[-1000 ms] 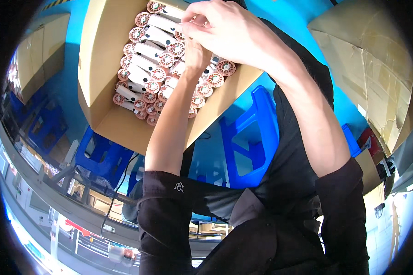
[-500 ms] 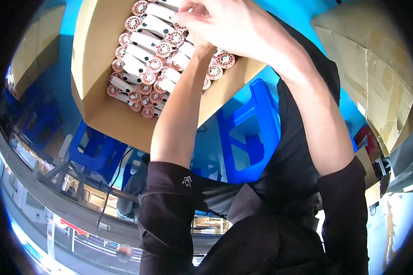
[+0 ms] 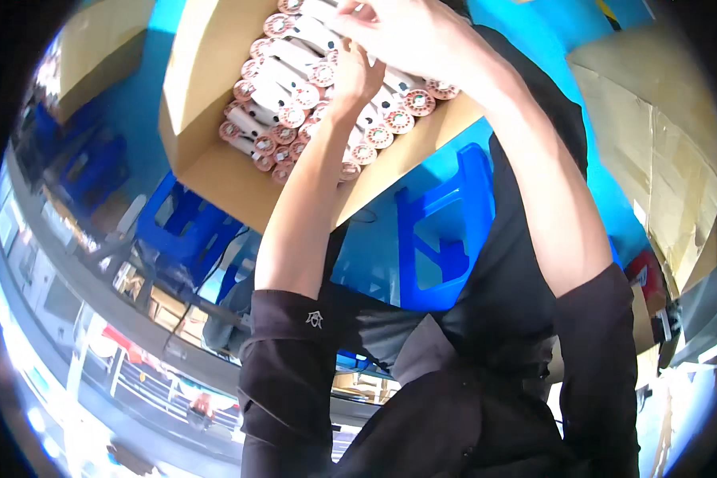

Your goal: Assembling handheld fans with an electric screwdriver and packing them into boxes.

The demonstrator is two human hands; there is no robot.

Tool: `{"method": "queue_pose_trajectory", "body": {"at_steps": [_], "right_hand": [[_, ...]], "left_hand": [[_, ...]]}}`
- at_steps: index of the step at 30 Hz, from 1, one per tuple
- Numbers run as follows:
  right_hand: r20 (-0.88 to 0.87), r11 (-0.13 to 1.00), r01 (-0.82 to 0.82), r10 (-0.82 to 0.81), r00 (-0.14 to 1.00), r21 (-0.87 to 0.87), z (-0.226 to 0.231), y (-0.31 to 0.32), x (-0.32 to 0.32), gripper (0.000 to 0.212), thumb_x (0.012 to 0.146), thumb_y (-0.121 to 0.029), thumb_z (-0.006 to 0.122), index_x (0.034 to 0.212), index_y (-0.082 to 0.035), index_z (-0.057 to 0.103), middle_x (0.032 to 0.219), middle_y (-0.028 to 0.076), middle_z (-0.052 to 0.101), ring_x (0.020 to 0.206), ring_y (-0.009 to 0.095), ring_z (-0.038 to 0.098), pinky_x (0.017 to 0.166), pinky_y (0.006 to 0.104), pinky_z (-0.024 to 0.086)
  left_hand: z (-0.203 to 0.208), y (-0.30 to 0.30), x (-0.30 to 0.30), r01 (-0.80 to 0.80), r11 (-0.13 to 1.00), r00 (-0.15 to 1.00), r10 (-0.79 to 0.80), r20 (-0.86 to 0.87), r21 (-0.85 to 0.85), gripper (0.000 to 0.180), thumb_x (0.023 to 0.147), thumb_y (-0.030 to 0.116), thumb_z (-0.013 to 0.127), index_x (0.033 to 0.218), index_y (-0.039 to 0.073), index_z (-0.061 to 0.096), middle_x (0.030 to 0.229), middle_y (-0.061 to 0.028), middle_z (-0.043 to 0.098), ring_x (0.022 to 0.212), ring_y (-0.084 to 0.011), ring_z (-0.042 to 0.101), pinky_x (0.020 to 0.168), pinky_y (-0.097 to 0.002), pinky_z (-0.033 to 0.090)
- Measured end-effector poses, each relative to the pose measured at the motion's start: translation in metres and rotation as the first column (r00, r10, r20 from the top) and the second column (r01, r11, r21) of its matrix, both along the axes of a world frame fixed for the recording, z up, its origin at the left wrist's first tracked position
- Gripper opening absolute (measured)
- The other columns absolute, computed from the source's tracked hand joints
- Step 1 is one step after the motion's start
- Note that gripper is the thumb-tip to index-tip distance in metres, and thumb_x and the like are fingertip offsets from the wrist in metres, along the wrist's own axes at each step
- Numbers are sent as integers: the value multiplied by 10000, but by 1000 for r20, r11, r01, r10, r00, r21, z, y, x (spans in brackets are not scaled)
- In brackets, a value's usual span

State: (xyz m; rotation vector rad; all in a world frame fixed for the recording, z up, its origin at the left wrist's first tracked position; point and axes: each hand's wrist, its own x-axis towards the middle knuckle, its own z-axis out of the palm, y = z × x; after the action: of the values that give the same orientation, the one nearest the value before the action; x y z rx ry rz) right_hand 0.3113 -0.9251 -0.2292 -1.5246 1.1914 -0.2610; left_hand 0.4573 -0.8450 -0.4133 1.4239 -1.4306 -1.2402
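Observation:
A cardboard box (image 3: 203, 88) at the upper left is packed with rows of white cylindrical parts (image 3: 293, 57) that have round, slotted, pinkish ends. Over these rows is my left hand (image 3: 360, 78), its visible fingers apart and nothing seen in them; part of it lies behind my right hand. My right hand (image 3: 410, 33) is just above and to the right, near the top edge of the view. Its fingers are curled together in a pinch, and whatever they hold is too small or hidden to make out.
A blue plastic stool (image 3: 410, 247) stands beside my leg, below the box. Another blue plastic piece (image 3: 179, 231) is at the box's lower left. Flattened brown cardboard (image 3: 653, 135) lies on the right, and a grey metal rail (image 3: 167, 334) runs along the lower left.
The box and its contents have shifted right and up in the view. My left hand now shows more clearly below my right hand, with its fingers apart.

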Motion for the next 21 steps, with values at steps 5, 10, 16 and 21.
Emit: {"method": "queue_pose_trajectory", "body": {"at_steps": [5, 10, 16, 21], "right_hand": [[-40, 974, 29, -21, 999, 223, 23, -1, 6, 334, 888, -307, 524, 993, -3, 615, 885, 264, 632, 857, 293, 660, 744, 404, 498], [89, 941, -108, 144, 986, -322, -86, 48, 50, 312, 894, -287, 563, 1067, -27, 579, 939, 148, 661, 869, 227, 639, 791, 337, 487], [-59, 586, -807, 806, 590, -68, -128, 131, 81, 389, 826, -319, 625, 977, 39, 596, 752, 216, 624, 679, 266, 608, 636, 397, 477], [-270, 117, -967, 946, 178, -226, -153, 180, 43, 806, 730, -374, 693, 1394, -110, 321, 1358, 197, 422, 1149, 321, 510, 975, 397, 396]], "left_hand": [[92, 39, 63, 239, 912, 629, -408, 661, 335, 366, 890, 280, 547, 1169, 44, 527, 1085, -211, 543, 846, -334, 624, 748, -399, 507], [280, 93, 105, 184, 771, 293, -635, 715, 609, 376, 902, 296, 553, 1166, 31, 518, 1090, -174, 581, 980, -316, 588, 841, -375, 487], [494, 226, 87, 30, 984, 248, -177, 953, 175, 311, 899, 220, 570, 1147, 36, 541, 1093, -144, 583, 995, -306, 587, 850, -348, 485], [623, 424, 41, -553, 799, -179, 162, 970, -236, 311, 850, 159, 643, 1133, 47, 580, 1100, -110, 620, 1031, -252, 598, 873, -333, 470]]}}
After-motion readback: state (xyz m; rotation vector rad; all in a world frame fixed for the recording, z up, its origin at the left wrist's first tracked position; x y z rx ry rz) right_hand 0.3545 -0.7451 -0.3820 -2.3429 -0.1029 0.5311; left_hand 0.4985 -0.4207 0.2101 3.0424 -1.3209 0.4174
